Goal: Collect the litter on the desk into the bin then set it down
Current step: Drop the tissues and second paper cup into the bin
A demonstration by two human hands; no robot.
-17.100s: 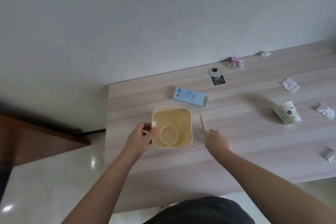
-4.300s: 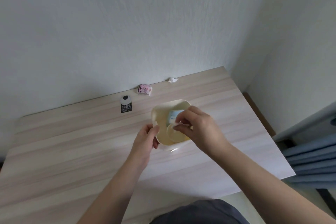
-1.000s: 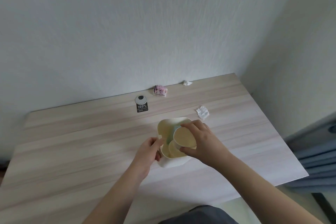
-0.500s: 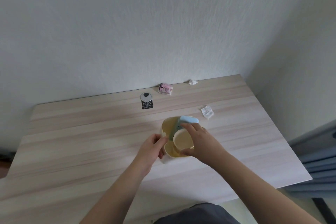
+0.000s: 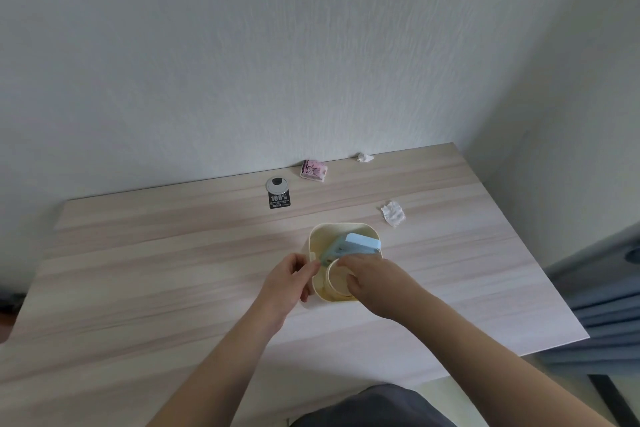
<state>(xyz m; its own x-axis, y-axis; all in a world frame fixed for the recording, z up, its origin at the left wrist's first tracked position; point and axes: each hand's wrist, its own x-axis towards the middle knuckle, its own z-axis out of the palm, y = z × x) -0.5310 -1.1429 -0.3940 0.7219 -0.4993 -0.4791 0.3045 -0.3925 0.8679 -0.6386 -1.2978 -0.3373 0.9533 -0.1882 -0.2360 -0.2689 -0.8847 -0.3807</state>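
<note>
Pale yellow bin, square-mouthed with rounded corners, standing mid-desk, slightly right of centre. Inside it, a light blue box leaning slantwise, its upper end poking above the right rim, and a paper cup tilted toward the near side, mouth facing the camera. Left hand at the bin's left rim, thumb and fingers pinching the edge, forearm running in from the near left. Right hand reaching over the near right of the bin, palm down, fingers curled round the cup's rim, forearm coming in from the near right. Still lying on the desk: a crumpled white tissue just right and far of the bin, a smaller white scrap by the far edge, a pink packet near the wall. Left of the packet, a round grey grommet with a black sticker touching its near side.
</note>
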